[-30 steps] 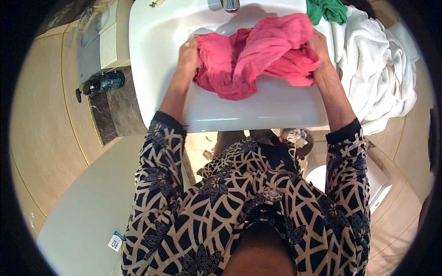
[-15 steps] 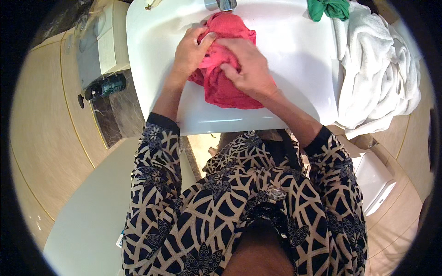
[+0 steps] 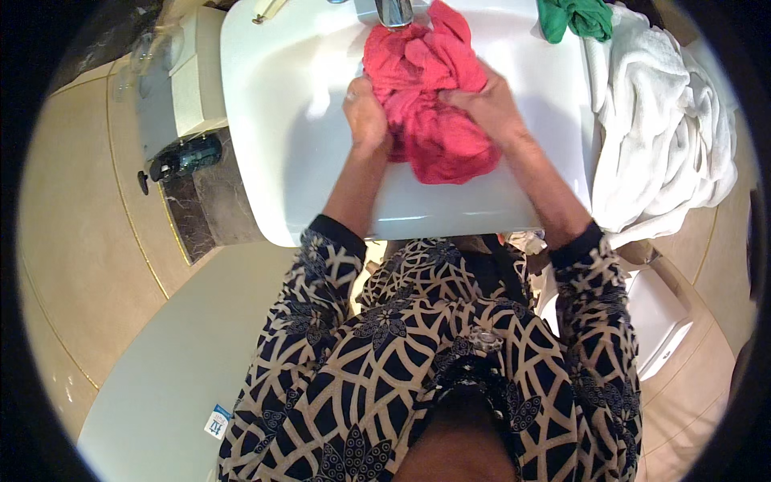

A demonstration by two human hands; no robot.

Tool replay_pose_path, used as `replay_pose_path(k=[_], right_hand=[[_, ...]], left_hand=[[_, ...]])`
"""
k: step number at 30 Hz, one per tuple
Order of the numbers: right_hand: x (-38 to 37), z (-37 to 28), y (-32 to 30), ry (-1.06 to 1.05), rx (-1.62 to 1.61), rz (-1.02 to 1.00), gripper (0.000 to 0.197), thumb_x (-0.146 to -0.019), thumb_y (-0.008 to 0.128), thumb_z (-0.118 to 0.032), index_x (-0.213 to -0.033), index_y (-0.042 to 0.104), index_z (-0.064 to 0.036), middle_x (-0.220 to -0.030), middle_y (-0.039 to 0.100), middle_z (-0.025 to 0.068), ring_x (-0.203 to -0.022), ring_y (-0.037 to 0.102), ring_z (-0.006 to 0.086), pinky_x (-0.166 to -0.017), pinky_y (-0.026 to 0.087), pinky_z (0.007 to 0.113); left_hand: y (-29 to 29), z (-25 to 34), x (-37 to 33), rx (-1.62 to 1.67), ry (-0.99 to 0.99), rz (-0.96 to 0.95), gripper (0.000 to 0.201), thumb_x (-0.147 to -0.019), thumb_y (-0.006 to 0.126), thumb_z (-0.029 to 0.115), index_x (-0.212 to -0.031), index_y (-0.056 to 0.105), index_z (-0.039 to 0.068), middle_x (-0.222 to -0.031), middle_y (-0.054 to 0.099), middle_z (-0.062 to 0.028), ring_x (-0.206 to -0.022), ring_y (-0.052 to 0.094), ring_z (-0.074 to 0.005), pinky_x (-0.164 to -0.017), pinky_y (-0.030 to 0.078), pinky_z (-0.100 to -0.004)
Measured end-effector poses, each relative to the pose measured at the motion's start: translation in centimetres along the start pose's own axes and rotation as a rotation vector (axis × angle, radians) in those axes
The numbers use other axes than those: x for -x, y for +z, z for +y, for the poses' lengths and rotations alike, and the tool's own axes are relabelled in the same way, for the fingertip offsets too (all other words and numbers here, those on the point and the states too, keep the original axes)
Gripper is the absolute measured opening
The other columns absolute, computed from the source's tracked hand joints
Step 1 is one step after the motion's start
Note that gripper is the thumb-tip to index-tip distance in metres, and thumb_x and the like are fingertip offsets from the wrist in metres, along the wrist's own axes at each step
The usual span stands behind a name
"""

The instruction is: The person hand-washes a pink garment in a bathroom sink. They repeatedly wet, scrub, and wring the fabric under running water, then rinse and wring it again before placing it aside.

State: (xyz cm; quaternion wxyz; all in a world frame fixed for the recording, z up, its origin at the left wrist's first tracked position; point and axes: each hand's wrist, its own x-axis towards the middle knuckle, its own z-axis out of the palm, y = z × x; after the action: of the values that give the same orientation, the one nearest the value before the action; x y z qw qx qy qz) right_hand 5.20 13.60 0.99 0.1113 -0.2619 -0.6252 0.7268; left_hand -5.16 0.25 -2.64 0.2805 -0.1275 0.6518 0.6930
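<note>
A bunched red cloth (image 3: 430, 104) is held over the white sink (image 3: 297, 161), just in front of the chrome faucet (image 3: 393, 11). My left hand (image 3: 366, 114) grips the cloth's left side, its fingers hidden beneath the folds. On the other side my right hand (image 3: 491, 110) has its thumb over the fabric and its fingers wrapped behind. Folds gather between the two hands, with one end of the cloth sticking up beside the faucet and the other hanging toward the sink's front edge.
White towels (image 3: 662, 136) lie heaped at the sink's right, with a green cloth (image 3: 574, 18) at the back right corner. On the left, a dark pump bottle (image 3: 186, 157) lies near a pale box (image 3: 198, 72). A white toilet (image 3: 654, 321) shows lower right.
Both hands have shifted right with the red cloth and moved farther apart, now at its two sides. The cloth has been lifted and turned, its upper end reaching beside the faucet.
</note>
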Motion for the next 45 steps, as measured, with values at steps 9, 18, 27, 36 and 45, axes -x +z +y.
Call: replay_pose_path(k=[9, 18, 27, 36, 45], right_hand=[[-0.1, -6.0, 0.8, -0.427, 1.262, -0.256, 0.065, -0.058, 0.072, -0.018, -0.118, 0.048, -0.0116, -0.102, 0.058, 0.0110, -0.091, 0.057, 0.0292, -0.076, 0.047, 0.038], [5.5, -2.7, 0.2, -0.448, 1.070, -0.183, 0.064, -0.070, 0.064, -0.041, -0.124, 0.044, -0.0138, -0.133, 0.036, 0.0128, -0.122, 0.034, 0.0314, -0.095, 0.026, 0.051], [2.3, 1.1, 0.8, -0.407, 1.065, 0.099, 0.020, -0.069, 0.058, -0.020, -0.085, 0.061, -0.0094, -0.100, 0.056, 0.0077, -0.096, 0.052, 0.0266, -0.076, 0.041, 0.038], [-4.1, 1.8, -1.2, -0.116, 0.827, 0.288, 0.035, -0.080, 0.049, -0.039, -0.087, 0.059, -0.0066, -0.081, 0.061, 0.0143, -0.079, 0.058, 0.0321, -0.071, 0.046, 0.041], [-8.5, 0.9, -4.0, 0.115, 0.759, -0.167, 0.064, -0.069, 0.052, -0.053, -0.114, 0.054, -0.0078, -0.106, 0.058, 0.0172, -0.101, 0.053, 0.0342, -0.086, 0.041, 0.037]], left_hand=[[-1.5, 5.3, 1.8, -0.209, 0.391, 0.052, 0.028, -0.083, 0.049, 0.025, -0.092, 0.054, -0.001, -0.087, 0.055, -0.0082, -0.082, 0.052, -0.0189, -0.079, 0.041, -0.0314], [-1.5, 4.2, 4.0, -1.049, 0.789, -0.464, 0.053, -0.075, 0.059, 0.034, -0.117, 0.048, 0.003, -0.124, 0.041, -0.0210, -0.115, 0.038, -0.0348, -0.098, 0.030, -0.0389], [1.2, -0.7, 4.9, -1.215, 0.810, -0.054, 0.027, -0.070, 0.055, 0.021, -0.094, 0.055, 0.009, -0.107, 0.051, -0.0130, -0.102, 0.045, -0.0307, -0.079, 0.035, -0.0448], [3.0, -1.0, -2.7, -1.050, 0.899, 0.123, 0.024, -0.075, 0.052, 0.027, -0.091, 0.058, 0.010, -0.074, 0.061, -0.0144, -0.069, 0.057, -0.0384, -0.061, 0.045, -0.0439], [3.8, 4.1, -2.1, -1.306, 0.452, -0.135, 0.050, -0.081, 0.038, 0.050, -0.108, 0.057, 0.012, -0.103, 0.057, -0.0192, -0.099, 0.052, -0.0345, -0.082, 0.041, -0.0434]])
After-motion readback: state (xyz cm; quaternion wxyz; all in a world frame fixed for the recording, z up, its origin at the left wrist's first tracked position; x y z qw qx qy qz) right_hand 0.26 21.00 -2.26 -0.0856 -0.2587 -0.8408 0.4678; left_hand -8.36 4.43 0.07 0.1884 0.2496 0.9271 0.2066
